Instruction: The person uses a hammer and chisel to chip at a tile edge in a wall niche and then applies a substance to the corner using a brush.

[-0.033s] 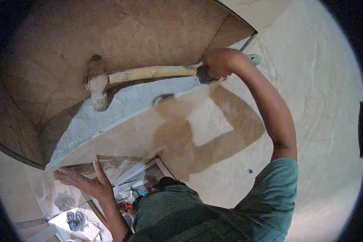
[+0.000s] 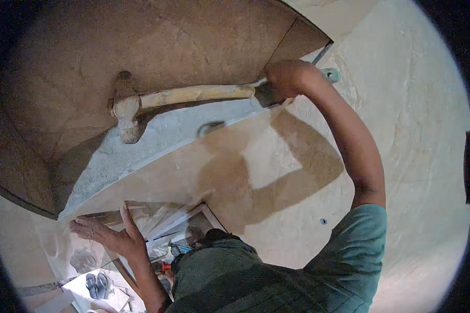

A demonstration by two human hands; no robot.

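My right hand (image 2: 290, 83) is closed, fingertips hidden, at the end of a hammer's pale wooden handle (image 2: 196, 94). A dark tool or object (image 2: 266, 96) shows under it, and a small green piece (image 2: 331, 74) pokes out beyond. I cannot make out which I grip. The hammer's worn metal head (image 2: 128, 130) lies to the left, over the brown panel (image 2: 156, 39) and a pale strip of rough surface (image 2: 104, 161). My left hand (image 2: 115, 237), fingers spread, is at the lower left against a smooth beige surface, just below the panel's corner.
A beige surface (image 2: 407, 130) extends to the right, with a small round fitting (image 2: 323, 221). At the lower left are a pair of dark sandals (image 2: 96, 286) on a white sheet, offcuts, a pale frame (image 2: 209, 211) and a small red object (image 2: 165, 267).
My right hand has shifted very slightly right and up, and the green piece beyond it has moved slightly right with it. The hammer and my left hand look unchanged.
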